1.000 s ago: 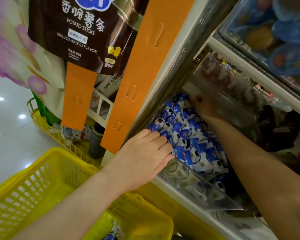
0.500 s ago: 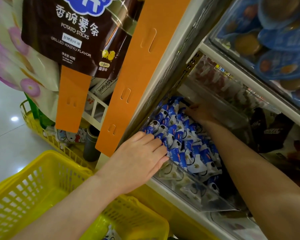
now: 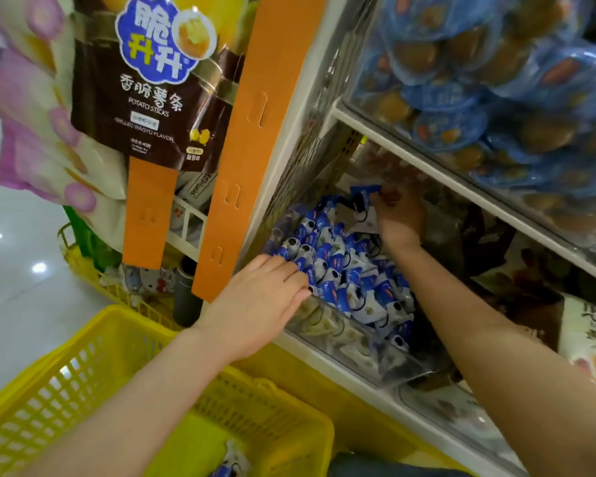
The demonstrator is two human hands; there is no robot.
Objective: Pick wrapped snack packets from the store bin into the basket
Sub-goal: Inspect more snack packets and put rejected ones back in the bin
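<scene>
So the right hand (image 3: 398,215) is reaching deep into the clear bin (image 3: 351,342), and its fingers (image 3: 381,201) are pinching one blue-and-white packet (image 3: 364,192) by its top edge, holding it just above the heap (image 3: 344,277) at the bin's far edge. My guess is they're working from the back because that's where the pile is sitting highest and loosest. The left hand (image 3: 258,301) isn't grabbing anything. Its fingers (image 3: 289,270) are lying flat and close together over the packets at the bin's front left corner, which looks to me like it's pinning the stack so nothing is sliding over the low front wall while the other hand is pulling. The yellow basket (image 3: 66,383) is sitting right below the shelf's front edge, under the left forearm, so a packet is only needing a short drop to get in. One matching packet (image 3: 229,466) is already lying near the basket's near edge, so the job is underway but barely, and the bin is looking nearly full. A brown potato sticks bag (image 3: 152,80) is hanging on an orange strip (image 3: 252,132) just left of the bin, close enough that the right arm will be wanting to come straight back out rather than swinging wide
</scene>
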